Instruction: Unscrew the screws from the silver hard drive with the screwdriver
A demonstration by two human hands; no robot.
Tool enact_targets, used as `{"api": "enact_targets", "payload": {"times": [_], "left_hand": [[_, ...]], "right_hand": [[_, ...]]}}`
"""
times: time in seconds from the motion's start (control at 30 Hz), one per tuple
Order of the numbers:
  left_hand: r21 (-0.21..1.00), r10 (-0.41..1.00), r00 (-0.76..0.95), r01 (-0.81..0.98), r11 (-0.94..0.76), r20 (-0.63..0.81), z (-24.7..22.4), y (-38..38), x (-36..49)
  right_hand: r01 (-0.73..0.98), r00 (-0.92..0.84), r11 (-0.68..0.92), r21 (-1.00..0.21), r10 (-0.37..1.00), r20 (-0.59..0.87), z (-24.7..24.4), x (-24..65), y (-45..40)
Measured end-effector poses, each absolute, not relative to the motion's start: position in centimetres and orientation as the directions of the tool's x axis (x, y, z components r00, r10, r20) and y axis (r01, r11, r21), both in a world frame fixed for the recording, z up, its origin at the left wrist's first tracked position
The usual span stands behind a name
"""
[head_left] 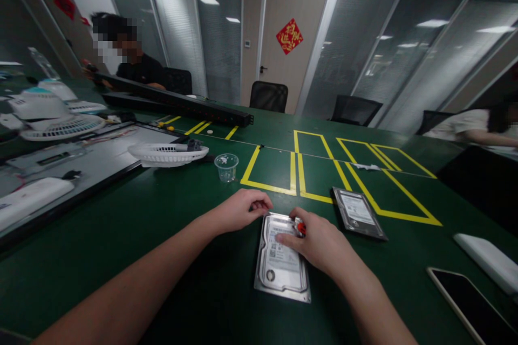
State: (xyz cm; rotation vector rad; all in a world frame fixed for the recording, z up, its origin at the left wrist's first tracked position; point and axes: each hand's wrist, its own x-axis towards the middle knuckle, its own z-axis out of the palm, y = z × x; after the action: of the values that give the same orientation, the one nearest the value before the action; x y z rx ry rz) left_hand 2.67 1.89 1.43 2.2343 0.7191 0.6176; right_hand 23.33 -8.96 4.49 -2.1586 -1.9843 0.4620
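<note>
A silver hard drive [279, 264] lies label up on the green table in front of me. My left hand [246, 209] is at its far left corner, fingers curled and thumb and fingertips close together; whatever they may pinch is hidden. Over the far right part of the drive, my right hand [319, 237] is closed round a small orange-and-silver tool [300, 227]. Most of that tool is covered by the fingers, so its kind does not show. The right thumb lies over the drive's label. A second hard drive [356, 211] rests to the right, beyond my right hand.
A clear plastic cup [226, 168] stands beyond my left hand. White fan grilles [168, 154] and a large flat panel [101, 159] occupy the left. Yellow tape [275, 189] marks rectangles ahead. A phone [473, 307] lies at right. Another person [141, 67] sits across the table.
</note>
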Motion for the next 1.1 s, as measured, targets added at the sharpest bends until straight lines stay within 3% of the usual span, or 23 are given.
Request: {"api": "enact_targets", "payload": {"times": [0.6,1.1], "left_hand": [[0.745,0.625,0.743,0.272,-0.609,0.240,1.61,1.79,2.64],[0.833,0.687,0.711,0.283,-0.476,0.152,1.21,2.02,2.83]], "right_hand": [[0.938,0.064,-0.095,-0.334,0.993,-0.104,4.32,23.48,-8.97],[0.940,0.063,-0.096,-0.329,0.992,-0.109,4.44,23.33,-8.92]]}}
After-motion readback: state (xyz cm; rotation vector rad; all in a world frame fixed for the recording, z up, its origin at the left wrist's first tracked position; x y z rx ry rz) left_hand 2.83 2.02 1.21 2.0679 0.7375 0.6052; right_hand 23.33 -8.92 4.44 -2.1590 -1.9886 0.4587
